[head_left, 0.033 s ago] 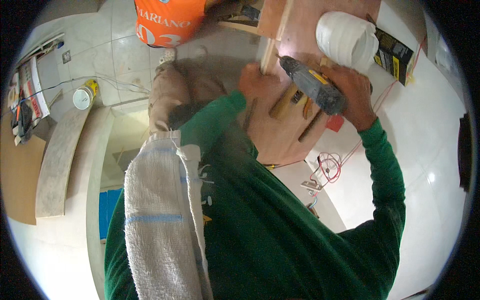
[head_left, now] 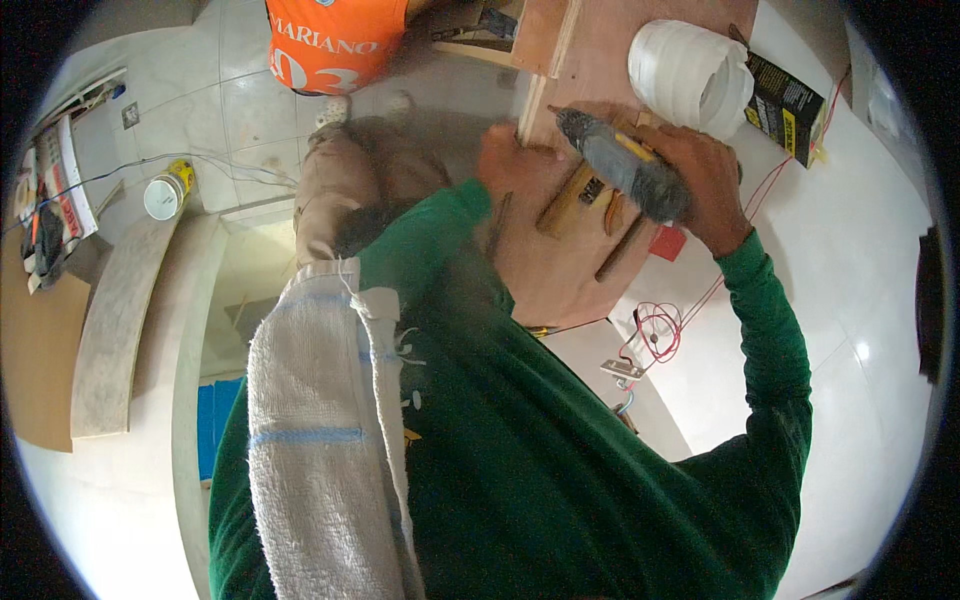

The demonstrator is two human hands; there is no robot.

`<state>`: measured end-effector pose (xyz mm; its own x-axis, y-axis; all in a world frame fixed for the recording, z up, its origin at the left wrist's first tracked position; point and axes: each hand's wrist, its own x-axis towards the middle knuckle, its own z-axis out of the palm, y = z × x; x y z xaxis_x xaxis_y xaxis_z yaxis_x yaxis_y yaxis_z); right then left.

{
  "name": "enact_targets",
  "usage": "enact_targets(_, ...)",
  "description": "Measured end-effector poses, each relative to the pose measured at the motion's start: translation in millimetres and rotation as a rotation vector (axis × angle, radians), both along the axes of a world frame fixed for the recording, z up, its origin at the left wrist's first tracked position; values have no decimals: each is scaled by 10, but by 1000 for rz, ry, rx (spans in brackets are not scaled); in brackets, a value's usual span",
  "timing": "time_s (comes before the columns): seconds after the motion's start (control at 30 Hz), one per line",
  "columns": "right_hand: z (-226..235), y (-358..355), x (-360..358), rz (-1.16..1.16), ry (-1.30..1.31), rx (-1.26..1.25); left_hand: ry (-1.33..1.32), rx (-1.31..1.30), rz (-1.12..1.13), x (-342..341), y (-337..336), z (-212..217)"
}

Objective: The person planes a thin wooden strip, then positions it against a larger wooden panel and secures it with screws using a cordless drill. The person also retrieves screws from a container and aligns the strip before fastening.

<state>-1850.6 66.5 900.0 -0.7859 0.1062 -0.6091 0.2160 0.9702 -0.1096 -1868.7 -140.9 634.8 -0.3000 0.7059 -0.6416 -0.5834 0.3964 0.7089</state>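
Note:
My right hand [head_left: 705,175] is wrapped round a dark grey drill [head_left: 630,165] with yellow markings. Its bit points left, to the wooden strip [head_left: 536,105] along the edge of a plywood piece [head_left: 575,280]; whether the bit touches the wood is unclear. At that same edge, just below the bit, my left hand [head_left: 510,162] is closed round the strip's near end. Beneath the drill, partly hidden, a yellowish tool [head_left: 568,205] and an orange-handled tool [head_left: 612,215] lie on the plywood.
A white roll [head_left: 690,80] stands on the plywood beside a black and yellow box [head_left: 785,105]. Red wire [head_left: 660,325] lies coiled on the floor at the right. Someone in an orange shirt [head_left: 335,45] is at the far side. A white tub [head_left: 163,198] stands left.
The bright glow at the drill's tip is gone. The drill has shifted very slightly left; my left hand stays at the wood edge.

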Motion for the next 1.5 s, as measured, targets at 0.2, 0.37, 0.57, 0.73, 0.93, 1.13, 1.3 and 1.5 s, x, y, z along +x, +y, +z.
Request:
enact_targets(0.2, -66, 133, -10, -4, -85, 5, -9, 57, 76, 44, 128, -243)
enact_targets(0.37, -159, 184, 127, 18, 258, -78, 88, -110, 180, 249, 151, -238)
enact_targets(0.57, -135, 165, 41, -22, 144, -115, -5, 79, 40, -4, 49, -246)
enact_targets(0.73, -124, 203, 168, -15, 217, -105, -201, 141, 11, -95, 49, -129)
enact_targets(0.93, -25, 126, 942, -508, 309, -164, -699, 137, 301, -434, 164, -116)
enact_targets(1.13, -178, -754, 1894, -1179, 471, -129, -667, 161, 326, -399, 309, -115)
enact_targets(1.3, -533, -1677, 2193, -1485, 751, -31, -535, 217, 231, -408, 212, -192)
enact_targets(1.5, -1067, -2358, 2660, -1119, 687, 367, -516, 147, 132, -530, 118, -250)
